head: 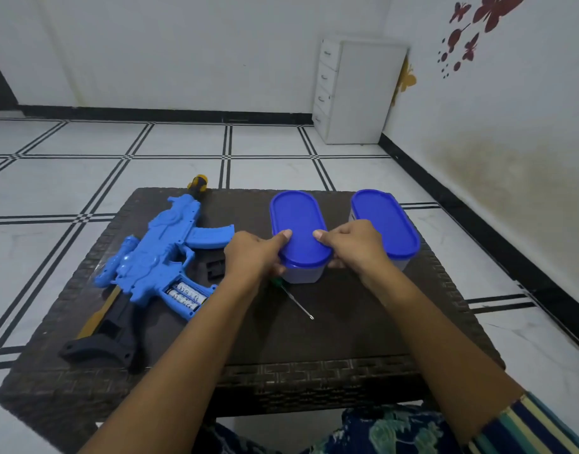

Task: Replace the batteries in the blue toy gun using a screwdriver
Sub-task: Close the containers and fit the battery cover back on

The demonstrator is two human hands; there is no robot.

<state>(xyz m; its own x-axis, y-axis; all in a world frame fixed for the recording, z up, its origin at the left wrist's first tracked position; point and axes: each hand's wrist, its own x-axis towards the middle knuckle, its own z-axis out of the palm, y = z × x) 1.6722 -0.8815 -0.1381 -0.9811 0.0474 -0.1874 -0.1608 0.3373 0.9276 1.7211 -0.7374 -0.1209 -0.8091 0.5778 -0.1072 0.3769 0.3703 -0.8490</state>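
A low dark brown table [347, 322] stands on a white tiled floor [68, 149] with black lines. The table top has a bumpy, woven look.

Both hands hold one plastic box [299, 224] in the middle of the table. The box is long with round ends. Its sides are see-through and cloudy, and its lid is smooth and dark blue. The left hand [253, 257] grips the box's left side, and its thumb lies flat on the lid. The right hand [353, 247] grips the right side the same way, with its thumb on the lid too. The fingers of both hands curl round the box walls. A second box [384, 221] of the same kind stands just beside it, behind the right hand.

The blue toy gun [163, 244] lies flat on the left part of the table, near the left hand but not touching it. It is shiny blue plastic with a black back end. Its battery slot is open, and two batteries [186, 294] show inside. A small black part [215, 268] lies between the gun and the left hand.

The screwdriver [296, 301] lies on the table just under the left wrist. Its thin metal rod points toward the person, and its green handle is mostly hidden.

A white chest of drawers [357, 90] stands in the far corner.
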